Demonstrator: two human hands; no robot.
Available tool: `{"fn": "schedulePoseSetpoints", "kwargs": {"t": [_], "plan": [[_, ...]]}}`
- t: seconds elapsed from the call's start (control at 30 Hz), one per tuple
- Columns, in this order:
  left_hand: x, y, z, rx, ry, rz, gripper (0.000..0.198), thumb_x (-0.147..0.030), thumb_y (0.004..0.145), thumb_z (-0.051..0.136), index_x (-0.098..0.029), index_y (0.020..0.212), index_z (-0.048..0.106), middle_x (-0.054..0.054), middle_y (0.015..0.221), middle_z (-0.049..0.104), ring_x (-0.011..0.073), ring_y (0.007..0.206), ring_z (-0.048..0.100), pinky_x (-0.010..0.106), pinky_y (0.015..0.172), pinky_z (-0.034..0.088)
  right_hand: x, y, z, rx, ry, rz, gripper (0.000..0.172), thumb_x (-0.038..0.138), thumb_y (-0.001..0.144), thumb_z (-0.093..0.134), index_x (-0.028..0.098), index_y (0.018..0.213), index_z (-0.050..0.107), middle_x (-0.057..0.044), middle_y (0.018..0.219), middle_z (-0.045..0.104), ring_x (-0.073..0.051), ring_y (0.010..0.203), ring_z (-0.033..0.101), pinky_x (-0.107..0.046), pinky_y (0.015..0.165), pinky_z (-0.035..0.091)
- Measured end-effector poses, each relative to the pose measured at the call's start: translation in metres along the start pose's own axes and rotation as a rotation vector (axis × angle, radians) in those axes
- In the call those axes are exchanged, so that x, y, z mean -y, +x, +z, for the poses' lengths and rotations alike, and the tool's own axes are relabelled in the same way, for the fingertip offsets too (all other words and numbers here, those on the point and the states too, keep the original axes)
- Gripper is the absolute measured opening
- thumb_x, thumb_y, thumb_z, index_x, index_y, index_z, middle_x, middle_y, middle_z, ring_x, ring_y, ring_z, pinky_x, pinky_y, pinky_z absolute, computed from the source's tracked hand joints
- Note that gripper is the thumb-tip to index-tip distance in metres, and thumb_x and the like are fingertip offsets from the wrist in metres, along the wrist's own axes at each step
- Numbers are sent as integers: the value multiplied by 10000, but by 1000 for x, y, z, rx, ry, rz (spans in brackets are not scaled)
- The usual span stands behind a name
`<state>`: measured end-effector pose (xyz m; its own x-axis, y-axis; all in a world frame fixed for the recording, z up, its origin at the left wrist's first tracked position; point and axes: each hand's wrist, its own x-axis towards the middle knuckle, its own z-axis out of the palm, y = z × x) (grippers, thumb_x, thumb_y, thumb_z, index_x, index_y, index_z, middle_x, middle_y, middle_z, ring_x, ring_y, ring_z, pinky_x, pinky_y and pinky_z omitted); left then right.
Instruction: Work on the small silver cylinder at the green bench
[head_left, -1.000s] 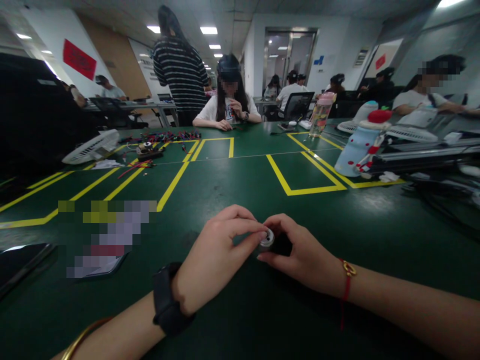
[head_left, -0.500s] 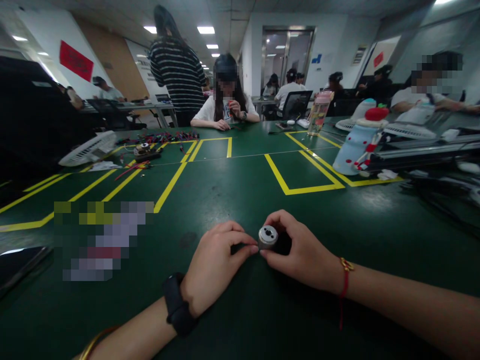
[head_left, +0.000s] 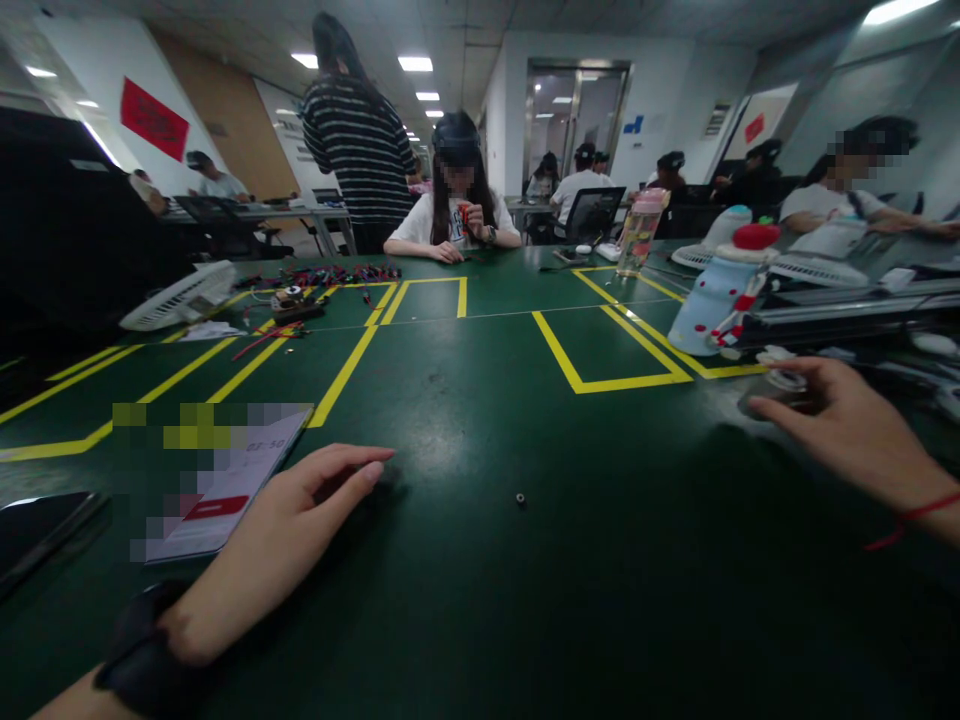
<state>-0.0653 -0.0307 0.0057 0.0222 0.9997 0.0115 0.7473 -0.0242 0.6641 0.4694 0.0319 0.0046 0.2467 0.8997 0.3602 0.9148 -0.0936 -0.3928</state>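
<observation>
My right hand (head_left: 840,410) is at the right side of the green table (head_left: 480,610), its thumb and fingers around a short grey metal cylinder (head_left: 787,382) with a round end facing up. The cylinder is slightly blurred, and I cannot tell whether it touches the tabletop. A small dark ring-shaped part (head_left: 520,499) lies alone on the table between my hands. My left hand (head_left: 315,500) is at the left with nothing in it, thumb and forefinger stretched out and a little apart. Just beside it lies a phone (head_left: 259,465) with a lit screen.
A dark phone (head_left: 41,530) lies at the left edge. Farther back are a white fan (head_left: 180,298), loose wires (head_left: 341,275), a blue bottle (head_left: 705,300) and a clear bottle (head_left: 641,235). Yellow tape (head_left: 634,383) marks the table. A person (head_left: 454,215) sits opposite.
My right hand has carried the metal cylinder from the middle to the right. My left hand has drawn back left, beside the lit phone. The small ring-shaped part now shows on the table.
</observation>
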Motion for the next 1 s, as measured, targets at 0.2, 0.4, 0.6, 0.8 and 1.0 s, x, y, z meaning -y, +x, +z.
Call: {"fn": "schedulePoseSetpoints", "kwargs": {"t": [0.2, 0.4, 0.6, 0.8, 1.0], "plan": [[9, 0, 4, -40, -5, -16, 404, -572, 882, 521, -300, 1146, 662, 24, 1138, 702, 252, 1005, 652, 358, 840, 506, -47, 3, -4, -99, -202, 69, 734, 718, 700, 527, 220, 1236, 469, -146, 1174, 534, -359, 986, 561, -553, 799, 479], [8, -1, 5, -37, 5, 1, 386, -573, 888, 515, -298, 1109, 672, 29, 1102, 713, 259, 997, 656, 370, 853, 505, 73, -40, 9, 37, -15, -466, 551, 585, 820, 561, 214, 1226, 555, -117, 1250, 530, -288, 1183, 478, -500, 1022, 386], [4, -4, 5, -49, 40, 33, 364, -562, 884, 521, -302, 1083, 680, 28, 1115, 712, 262, 976, 652, 358, 819, 509, 188, -76, 50, 674, 403, -671, 343, 470, 827, 640, 241, 1077, 692, -61, 1135, 583, -170, 1038, 517, -374, 933, 439], [9, -4, 5, -13, 6, 32, 338, -562, 885, 533, -321, 1087, 657, 11, 1146, 686, 258, 1044, 626, 370, 879, 477, 179, -69, 43, 582, 414, -615, 242, 385, 903, 530, 184, 920, 664, -55, 993, 602, -137, 922, 528, -299, 823, 439], [7, -3, 8, -8, -6, 25, 324, -551, 899, 521, -321, 1084, 652, 5, 1113, 692, 252, 1029, 627, 375, 892, 467, 86, -17, -6, -47, 78, -322, 252, 401, 831, 566, 168, 891, 642, -72, 976, 626, -165, 854, 545, -294, 761, 412]]}}
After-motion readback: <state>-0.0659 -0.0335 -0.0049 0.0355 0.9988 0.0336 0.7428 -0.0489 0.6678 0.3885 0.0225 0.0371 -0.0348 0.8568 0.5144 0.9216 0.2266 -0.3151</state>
